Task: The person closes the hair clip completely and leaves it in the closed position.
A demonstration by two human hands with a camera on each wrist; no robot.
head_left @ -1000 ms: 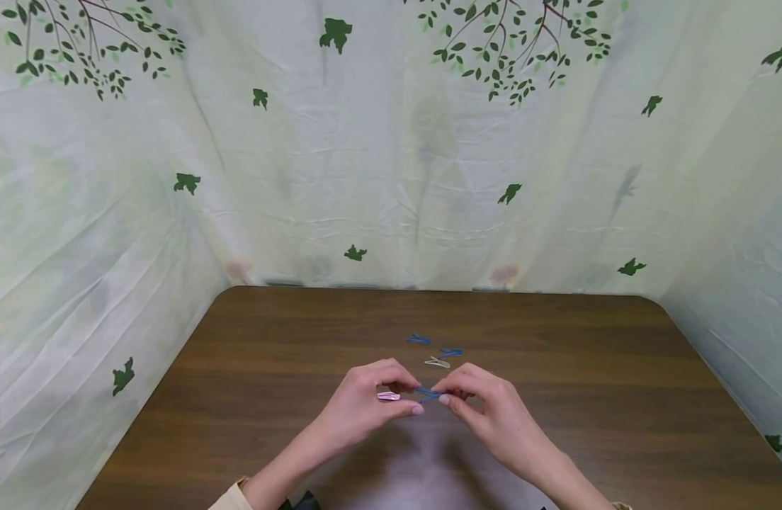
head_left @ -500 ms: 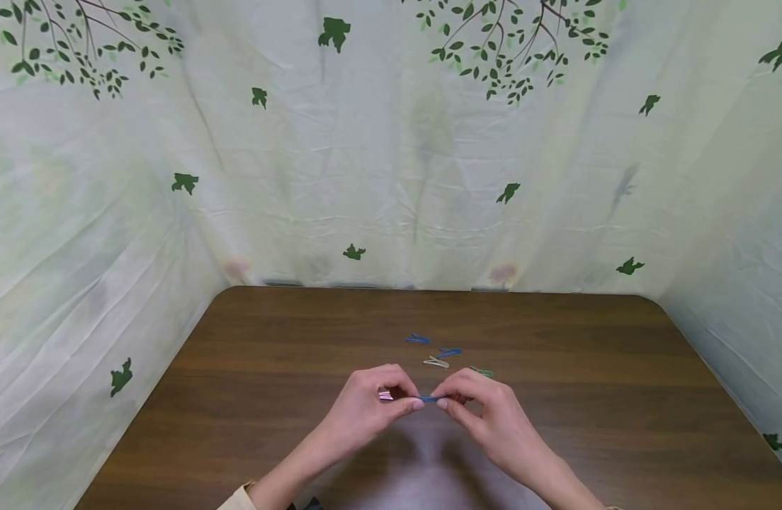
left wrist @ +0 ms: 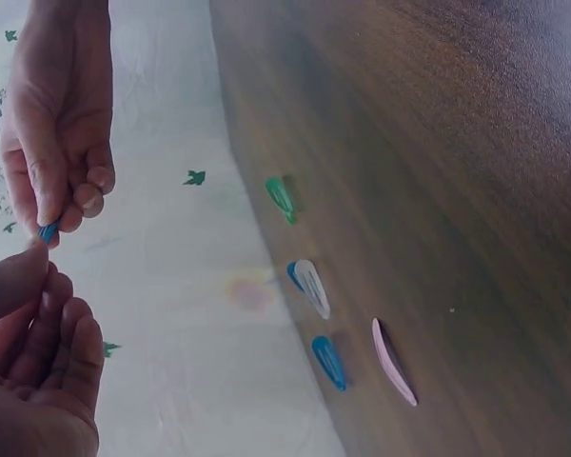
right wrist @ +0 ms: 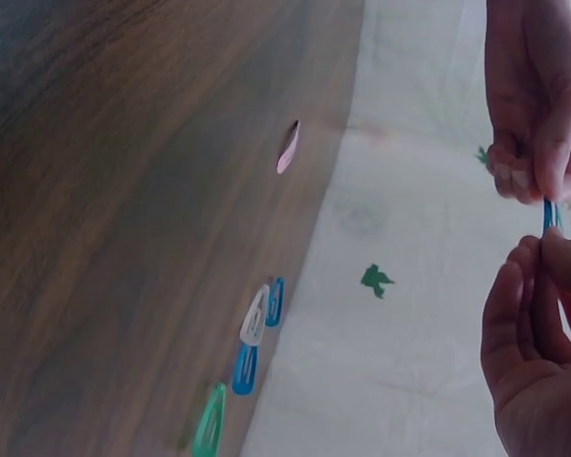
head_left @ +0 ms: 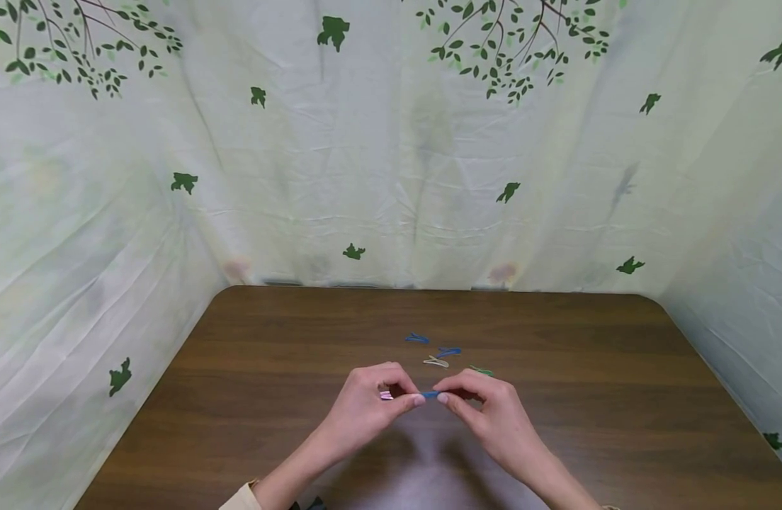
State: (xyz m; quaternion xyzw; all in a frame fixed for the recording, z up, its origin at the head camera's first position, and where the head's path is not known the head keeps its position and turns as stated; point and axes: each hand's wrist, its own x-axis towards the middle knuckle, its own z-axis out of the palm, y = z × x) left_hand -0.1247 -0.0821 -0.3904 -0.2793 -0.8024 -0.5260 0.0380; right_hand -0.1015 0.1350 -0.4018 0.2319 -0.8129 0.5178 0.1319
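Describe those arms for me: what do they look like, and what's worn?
They're human: the left grip and right grip are bare hands, no gloves or rings visible. A cream sleeve shows on the left; only a sliver of the right sleeve appears at the picture's edge.

The blue hair clip [head_left: 431, 394], splayed into a V a second ago, now shows as one narrow strip. The left hand's [head_left: 367, 398] thumb and fingertip come together at its left end. The right hand [head_left: 495, 409] sits slightly nearer, uncovering the green clip [head_left: 482, 370] on its far side. The pink clip [head_left: 386, 395] shows less.
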